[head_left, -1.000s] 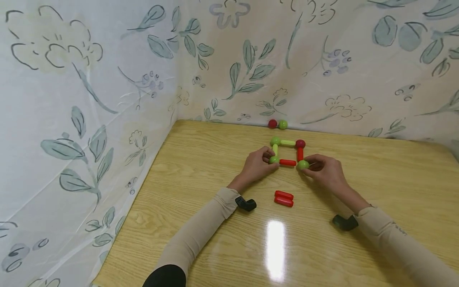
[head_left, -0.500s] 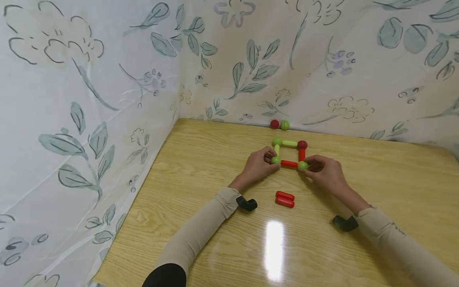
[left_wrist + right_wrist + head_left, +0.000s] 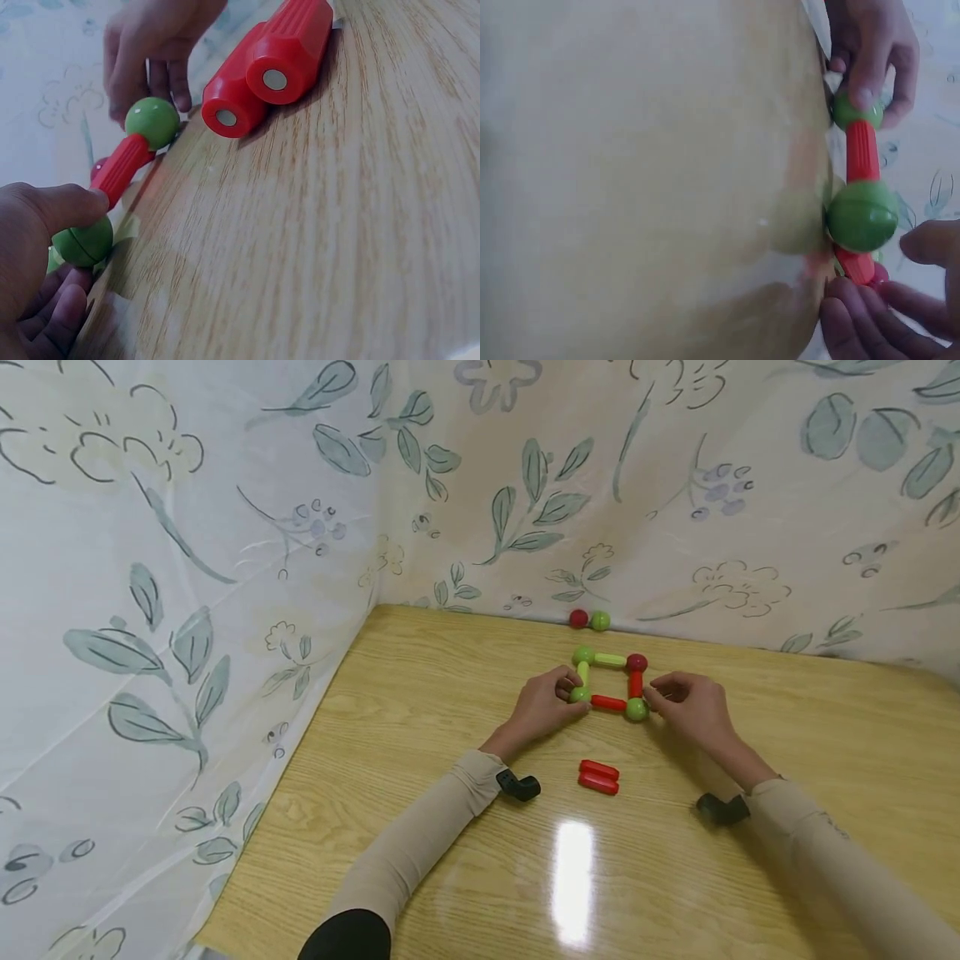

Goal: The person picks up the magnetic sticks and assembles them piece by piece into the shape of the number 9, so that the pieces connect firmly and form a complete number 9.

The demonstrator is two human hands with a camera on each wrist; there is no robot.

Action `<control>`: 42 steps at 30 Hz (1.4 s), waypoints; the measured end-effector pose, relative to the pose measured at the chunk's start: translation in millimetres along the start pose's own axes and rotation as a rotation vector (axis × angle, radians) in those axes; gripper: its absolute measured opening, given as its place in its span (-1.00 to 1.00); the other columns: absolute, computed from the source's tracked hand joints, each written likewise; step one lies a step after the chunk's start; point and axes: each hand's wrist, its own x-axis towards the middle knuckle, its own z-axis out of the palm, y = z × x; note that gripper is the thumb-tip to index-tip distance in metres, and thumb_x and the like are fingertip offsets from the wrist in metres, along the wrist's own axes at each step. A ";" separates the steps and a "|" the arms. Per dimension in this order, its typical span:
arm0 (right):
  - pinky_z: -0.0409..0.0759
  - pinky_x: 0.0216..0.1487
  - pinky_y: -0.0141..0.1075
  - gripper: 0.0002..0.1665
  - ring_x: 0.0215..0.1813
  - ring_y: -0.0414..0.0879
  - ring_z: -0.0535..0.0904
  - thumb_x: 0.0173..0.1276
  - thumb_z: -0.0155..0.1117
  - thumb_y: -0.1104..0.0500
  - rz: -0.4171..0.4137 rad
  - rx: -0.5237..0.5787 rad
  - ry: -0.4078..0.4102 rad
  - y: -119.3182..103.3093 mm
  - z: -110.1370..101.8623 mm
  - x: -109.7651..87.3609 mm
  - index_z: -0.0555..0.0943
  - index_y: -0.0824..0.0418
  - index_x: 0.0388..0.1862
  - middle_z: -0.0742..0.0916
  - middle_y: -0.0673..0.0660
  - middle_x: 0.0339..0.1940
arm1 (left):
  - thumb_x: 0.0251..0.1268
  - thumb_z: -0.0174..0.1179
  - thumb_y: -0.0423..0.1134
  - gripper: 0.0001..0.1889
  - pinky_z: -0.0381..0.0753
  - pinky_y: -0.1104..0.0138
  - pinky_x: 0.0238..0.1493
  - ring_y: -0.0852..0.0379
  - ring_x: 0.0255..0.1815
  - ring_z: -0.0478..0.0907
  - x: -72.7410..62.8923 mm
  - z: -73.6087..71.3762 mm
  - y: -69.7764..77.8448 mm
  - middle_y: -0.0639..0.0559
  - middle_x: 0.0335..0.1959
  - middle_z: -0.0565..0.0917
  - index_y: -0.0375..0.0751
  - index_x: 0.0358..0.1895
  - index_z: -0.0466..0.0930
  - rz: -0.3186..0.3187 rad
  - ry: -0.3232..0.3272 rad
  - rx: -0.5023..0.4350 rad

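Four-sided, a frame of magnetic building rods and balls lies on the table. My left hand (image 3: 542,703) pinches the green ball (image 3: 84,241) at its front left corner. From this ball a red rod (image 3: 609,702) runs to the front right green ball (image 3: 862,215), and the two touch. My right hand (image 3: 696,708) is just right of that ball, thumb and fingers spread apart around a small gap, holding nothing. Another red rod (image 3: 636,684) leads back to a dark red ball (image 3: 637,662). Yellow-green rods (image 3: 610,659) and a green ball (image 3: 583,656) form the back left.
Two loose red rods (image 3: 599,777) lie side by side nearer me, with metal discs on their ends. A red ball (image 3: 578,618) and a green ball (image 3: 601,621) sit at the table's back edge, against the flowered cloth (image 3: 480,510).
The front right green ball first came left against the red rod's end, closing the gap there. Then my right hand let go of the ball and drew slightly right. My left hand kept its hold.
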 end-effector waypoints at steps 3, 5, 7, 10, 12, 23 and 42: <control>0.57 -0.48 -0.38 -0.59 -0.44 -0.09 0.72 0.42 0.32 -0.01 0.056 0.019 -0.053 1.1 -0.8 13.5 0.69 0.36 -0.12 0.77 0.22 -0.38 | 0.17 0.46 -0.15 -0.70 0.56 0.46 -0.19 0.32 -0.24 0.61 0.0 -0.4 -0.1 0.17 -0.24 0.66 -0.03 -0.09 0.56 0.006 0.004 0.005; 0.58 -0.51 -0.33 -0.56 -0.46 -0.05 0.72 0.41 0.33 -0.03 0.103 0.013 -0.094 0.5 0.7 22.0 0.69 0.39 -0.15 0.77 0.23 -0.40 | 0.16 0.46 -0.15 -0.69 0.56 0.45 -0.19 0.32 -0.25 0.60 -0.7 -1.1 -1.1 0.17 -0.24 0.67 -0.03 -0.10 0.56 0.008 0.009 0.007; 0.58 -0.52 -0.32 -0.54 -0.47 -0.03 0.72 0.38 0.36 -0.06 0.138 -0.004 -0.117 -1.0 2.7 28.9 0.69 0.39 -0.19 0.76 0.21 -0.43 | 0.16 0.46 -0.16 -0.69 0.56 0.45 -0.19 0.33 -0.25 0.60 -1.5 -1.3 -2.0 0.18 -0.25 0.66 -0.02 -0.10 0.56 0.005 0.010 0.004; 0.53 -0.49 -0.31 -0.50 -0.48 -0.04 0.66 0.31 0.41 -0.10 0.143 -0.076 -0.111 -3.0 4.4 35.4 0.72 0.38 -0.28 0.74 0.14 -0.50 | 0.16 0.47 -0.16 -0.70 0.56 0.44 -0.20 0.33 -0.26 0.60 -1.7 -0.6 -2.3 0.19 -0.26 0.66 -0.01 -0.11 0.56 0.009 0.009 -0.008; 0.48 -0.45 -0.29 -0.50 -0.46 -0.05 0.61 0.28 0.43 -0.12 0.139 -0.113 -0.097 -4.3 5.0 37.6 0.74 0.37 -0.33 0.73 0.10 -0.53 | 0.16 0.47 -0.15 -0.70 0.56 0.44 -0.20 0.33 -0.26 0.60 -1.1 0.2 -1.8 0.19 -0.26 0.66 0.00 -0.11 0.56 0.013 0.009 -0.013; 0.43 -0.47 -0.29 -0.55 -0.46 -0.04 0.58 0.24 0.48 -0.05 0.147 -0.148 -0.081 -7.0 8.2 42.5 0.75 0.36 -0.44 0.73 0.08 -0.60 | 0.16 0.47 -0.12 -0.70 0.55 0.45 -0.20 0.37 -0.26 0.59 -1.8 0.7 -1.9 0.23 -0.26 0.65 0.02 -0.10 0.57 0.015 0.013 0.014; 0.45 -0.51 -0.32 -0.58 -0.51 -0.08 0.66 0.27 0.45 -0.03 0.172 -0.118 -0.112 -8.3 3.7 46.3 0.76 0.36 -0.45 0.74 0.13 -0.61 | 0.16 0.47 -0.12 -0.70 0.55 0.45 -0.21 0.39 -0.28 0.59 -1.8 1.1 -4.3 0.24 -0.28 0.65 0.00 -0.11 0.57 0.029 0.019 0.011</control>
